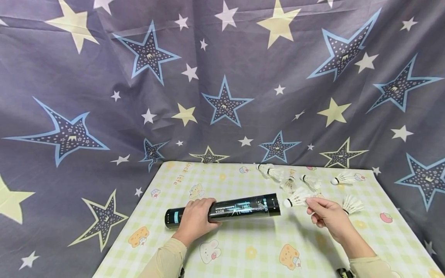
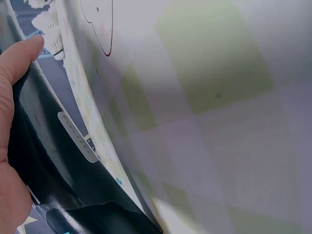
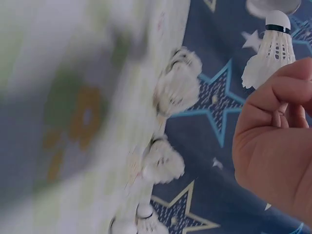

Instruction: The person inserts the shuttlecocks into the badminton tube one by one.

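A black shuttlecock tube (image 1: 243, 207) lies slantwise above the table in the head view, its right end a little higher. My left hand (image 1: 198, 220) grips it around the middle, and the left wrist view shows the thumb along the dark tube wall (image 2: 58, 146). Between the fingertips of my right hand (image 1: 328, 217) is a white feather shuttlecock (image 1: 296, 199), pinched by its feathers. Its cork (image 3: 277, 19) points at the tube's right end, a short gap away. The inside of the tube is hidden from view.
Several more shuttlecocks lie behind and beside the right hand, among them one at the back right (image 1: 342, 178) and one near the wrist (image 1: 352, 204). A green-checked cloth (image 1: 250, 231) covers the table. A star-patterned curtain (image 1: 222, 58) hangs behind and at the sides.
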Available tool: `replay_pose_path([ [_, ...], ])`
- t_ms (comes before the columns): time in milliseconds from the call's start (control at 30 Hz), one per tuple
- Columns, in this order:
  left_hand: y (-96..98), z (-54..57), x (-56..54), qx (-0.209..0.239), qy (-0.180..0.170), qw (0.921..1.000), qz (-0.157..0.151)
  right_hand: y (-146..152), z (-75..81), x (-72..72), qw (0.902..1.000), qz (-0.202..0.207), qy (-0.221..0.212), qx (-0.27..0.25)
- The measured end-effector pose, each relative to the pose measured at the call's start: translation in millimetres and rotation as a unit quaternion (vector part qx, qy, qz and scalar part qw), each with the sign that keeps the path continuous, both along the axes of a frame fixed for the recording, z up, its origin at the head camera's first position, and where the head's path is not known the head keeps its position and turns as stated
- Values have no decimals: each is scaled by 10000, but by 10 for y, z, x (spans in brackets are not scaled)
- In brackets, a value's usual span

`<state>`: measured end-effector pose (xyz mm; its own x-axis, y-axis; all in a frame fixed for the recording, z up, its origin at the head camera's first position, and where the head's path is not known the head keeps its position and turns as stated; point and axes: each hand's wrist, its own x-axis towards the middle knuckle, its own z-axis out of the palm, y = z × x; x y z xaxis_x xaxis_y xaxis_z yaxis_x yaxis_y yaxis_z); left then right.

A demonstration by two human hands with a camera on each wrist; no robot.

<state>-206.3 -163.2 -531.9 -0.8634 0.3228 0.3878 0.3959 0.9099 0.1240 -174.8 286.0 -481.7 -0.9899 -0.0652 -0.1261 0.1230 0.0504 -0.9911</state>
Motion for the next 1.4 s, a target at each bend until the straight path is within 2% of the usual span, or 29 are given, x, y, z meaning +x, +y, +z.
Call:
replay_pose_path([
  [267, 3, -5, 19, -31, 9, 10000, 0, -254, 25, 84, 9986, 359, 129, -354],
  [800, 33, 11, 40, -33, -56, 10000, 3, -509, -4, 112, 9973, 695, -104, -198],
  [1233, 56, 6, 48, 33, 147, 9998, -87, -603, -50, 132, 9907, 1341, -125, -176],
  [1400, 53, 9, 54, 70, 74, 9999, -87, -604, -60, 140, 9856, 1683, -29, -169],
])
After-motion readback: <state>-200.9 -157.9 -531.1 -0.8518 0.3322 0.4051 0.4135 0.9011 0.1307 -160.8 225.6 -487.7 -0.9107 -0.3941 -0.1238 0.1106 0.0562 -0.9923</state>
